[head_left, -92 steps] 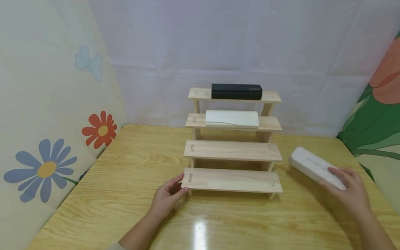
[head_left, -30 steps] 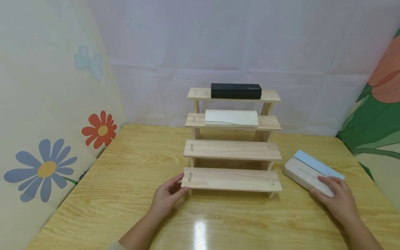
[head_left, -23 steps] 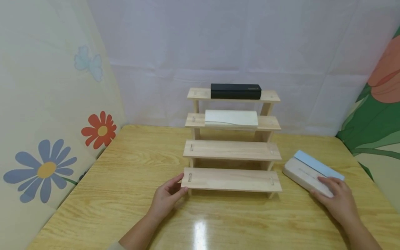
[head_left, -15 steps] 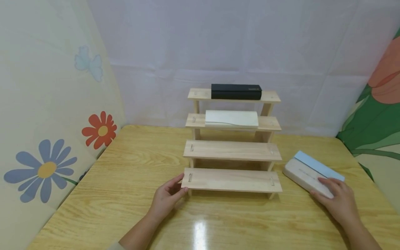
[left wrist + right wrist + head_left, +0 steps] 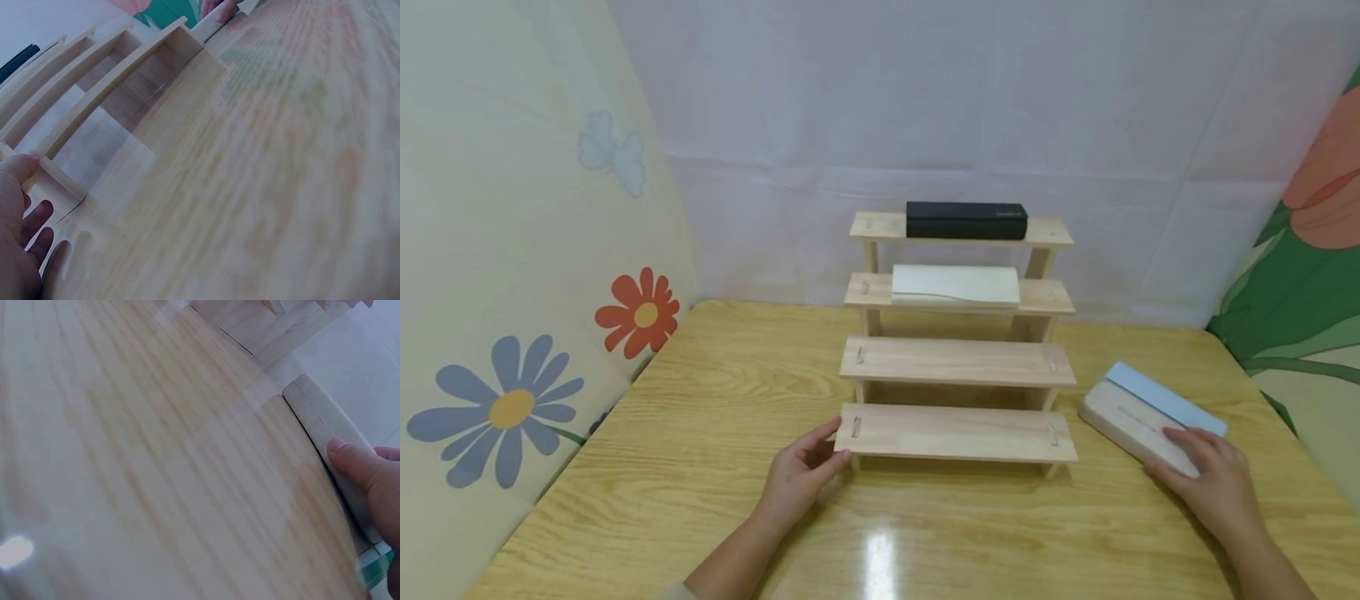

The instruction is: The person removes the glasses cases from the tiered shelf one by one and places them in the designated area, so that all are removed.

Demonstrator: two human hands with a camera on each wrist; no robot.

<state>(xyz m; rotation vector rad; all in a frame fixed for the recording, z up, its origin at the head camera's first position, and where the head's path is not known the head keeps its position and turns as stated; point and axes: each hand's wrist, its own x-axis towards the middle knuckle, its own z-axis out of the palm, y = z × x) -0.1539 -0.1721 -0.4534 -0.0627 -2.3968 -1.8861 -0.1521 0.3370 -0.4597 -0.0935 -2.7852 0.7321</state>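
Observation:
A light wooden stepped display rack (image 5: pixel 955 432) stands mid-table. At the left end of its lowest shelf my left hand (image 5: pixel 801 473) grips the corner, with the thumb (image 5: pixel 22 165) against the wood in the left wrist view. To the rack's right, my right hand (image 5: pixel 1213 483) holds a whitish glasses case (image 5: pixel 1131 421) low at the table, set at a slant. Its thumb (image 5: pixel 350 456) presses the near side, and the fingers lie over the top. Right behind that case is a light blue case (image 5: pixel 1168 396), partly hidden by it and the hand.
A black glasses case (image 5: pixel 966 221) lies on the rack's top shelf, and a white flap-covered case (image 5: pixel 955 283) on the shelf below. The two lower shelves are bare wood. A pale cloth (image 5: pixel 925 100) hangs behind the wood-grain table (image 5: pixel 730 375); flower-printed panels flank it.
About three seconds ago the right hand held the whitish case higher and farther right; it has come down leftward, uncovering the blue case. During the last second nothing visibly moves. The left hand stays put.

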